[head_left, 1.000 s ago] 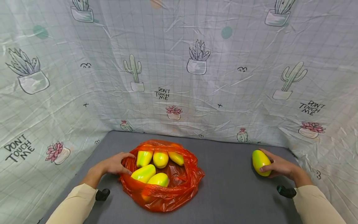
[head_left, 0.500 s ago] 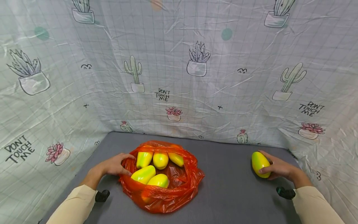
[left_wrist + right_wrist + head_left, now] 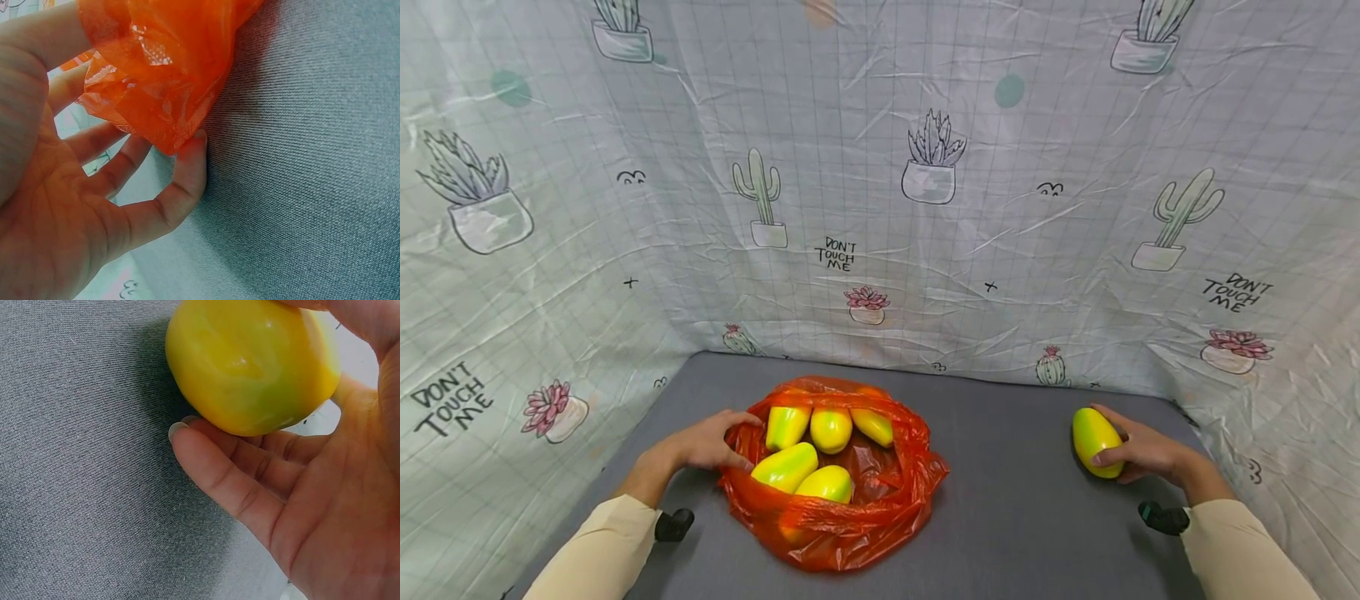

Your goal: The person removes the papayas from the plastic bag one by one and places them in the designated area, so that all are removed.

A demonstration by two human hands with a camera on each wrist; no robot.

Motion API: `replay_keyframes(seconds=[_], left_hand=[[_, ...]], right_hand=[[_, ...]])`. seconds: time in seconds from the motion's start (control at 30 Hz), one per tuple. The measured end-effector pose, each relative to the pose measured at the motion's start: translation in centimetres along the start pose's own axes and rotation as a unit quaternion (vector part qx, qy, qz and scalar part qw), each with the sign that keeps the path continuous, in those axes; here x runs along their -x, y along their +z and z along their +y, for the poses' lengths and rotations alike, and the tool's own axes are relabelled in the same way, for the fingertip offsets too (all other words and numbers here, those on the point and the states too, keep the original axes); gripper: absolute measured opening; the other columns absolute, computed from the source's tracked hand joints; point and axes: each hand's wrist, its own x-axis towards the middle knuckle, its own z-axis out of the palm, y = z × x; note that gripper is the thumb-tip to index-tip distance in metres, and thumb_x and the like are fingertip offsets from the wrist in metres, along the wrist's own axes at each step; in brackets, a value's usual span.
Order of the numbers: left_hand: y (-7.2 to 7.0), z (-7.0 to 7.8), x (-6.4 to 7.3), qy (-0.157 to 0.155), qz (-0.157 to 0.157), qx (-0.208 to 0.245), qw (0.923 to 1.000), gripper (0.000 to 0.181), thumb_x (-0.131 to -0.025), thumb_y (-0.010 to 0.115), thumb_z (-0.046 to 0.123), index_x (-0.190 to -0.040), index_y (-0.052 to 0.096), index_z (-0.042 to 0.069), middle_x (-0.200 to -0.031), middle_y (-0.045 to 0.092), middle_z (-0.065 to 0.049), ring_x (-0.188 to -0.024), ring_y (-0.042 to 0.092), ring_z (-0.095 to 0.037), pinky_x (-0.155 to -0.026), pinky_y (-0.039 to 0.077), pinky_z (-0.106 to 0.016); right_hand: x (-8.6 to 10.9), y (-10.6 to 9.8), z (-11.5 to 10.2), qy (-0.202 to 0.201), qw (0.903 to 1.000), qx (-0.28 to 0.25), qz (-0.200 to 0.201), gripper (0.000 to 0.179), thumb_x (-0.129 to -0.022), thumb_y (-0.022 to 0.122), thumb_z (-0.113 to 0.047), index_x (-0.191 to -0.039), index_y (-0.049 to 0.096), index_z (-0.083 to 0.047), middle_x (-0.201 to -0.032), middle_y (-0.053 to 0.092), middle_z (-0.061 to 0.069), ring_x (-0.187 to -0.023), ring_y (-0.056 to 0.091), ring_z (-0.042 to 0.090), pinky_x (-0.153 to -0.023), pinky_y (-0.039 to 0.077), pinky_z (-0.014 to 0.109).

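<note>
In the head view, a red plastic bag (image 3: 842, 546) sits with its mouth spread wide. Several glossy yellow-green fruits (image 3: 786, 468) lie inside it, partly covered by the near and far rims. My left hand (image 3: 711, 440) holds the bag's left edge; the left wrist view shows thin orange-red plastic (image 3: 169, 75) between thumb and fingers. Well to the right, my right hand (image 3: 1146, 450) grips one more smooth, oval yellow-green fruit (image 3: 1093, 442). Its thumb lies over the near side and its fingers reach around the far side, while the lower fingers (image 3: 219, 469) extend beneath in the right wrist view.
A grey cloth-covered table (image 3: 1000, 500) stretches between the bag and the right hand. Pale sheeting (image 3: 865, 167) printed with potted cacti encloses the back and both sides. Dark devices (image 3: 675, 525) are worn near both wrists.
My right hand has shifted slightly to the left with the fruit in its grip. The left hand and the bag stay in place.
</note>
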Motion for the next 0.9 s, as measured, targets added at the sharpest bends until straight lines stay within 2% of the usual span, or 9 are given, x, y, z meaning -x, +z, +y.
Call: replay_keyframes(seconds=[0.4, 0.63, 0.9], left_hand=[[0.08, -0.06, -0.05, 0.008, 0.002, -0.001, 1.0, 0.07, -0.077, 0.089, 0.032, -0.137, 0.061, 0.011, -0.138, 0.054, -0.026, -0.12, 0.053, -0.041, -0.103, 0.049, -0.062], [0.19, -0.16, -0.12, 0.006, 0.003, -0.001, 1.0, 0.071, -0.076, 0.09, 0.032, -0.137, 0.061, 0.011, -0.137, 0.054, -0.025, -0.12, 0.053, -0.04, -0.103, 0.049, -0.061], [0.32, -0.32, -0.19, 0.012, 0.004, -0.005, 0.9999, 0.07, -0.076, 0.09, 0.033, -0.136, 0.061, 0.011, -0.136, 0.054, -0.025, -0.119, 0.054, -0.041, -0.102, 0.049, -0.063]], right_hand=[[-0.13, 0.04, 0.19, 0.007, 1.0, -0.001, 0.003, 0.109, -0.094, 0.069, -0.036, -0.165, -0.006, -0.003, -0.14, 0.037, 0.036, -0.106, 0.06, 0.029, -0.082, 0.06, 0.044], [0.1, 0.07, -0.24, 0.022, 0.9996, -0.016, 0.0, 0.109, -0.095, 0.068, -0.036, -0.164, -0.011, -0.005, -0.145, 0.029, 0.041, -0.111, 0.062, 0.035, -0.086, 0.061, 0.05], [0.26, 0.07, -0.3, 0.042, 0.9988, -0.023, -0.002, 0.111, -0.098, 0.068, -0.039, -0.163, -0.015, -0.006, -0.151, 0.021, 0.044, -0.113, 0.061, 0.038, -0.087, 0.059, 0.05]])
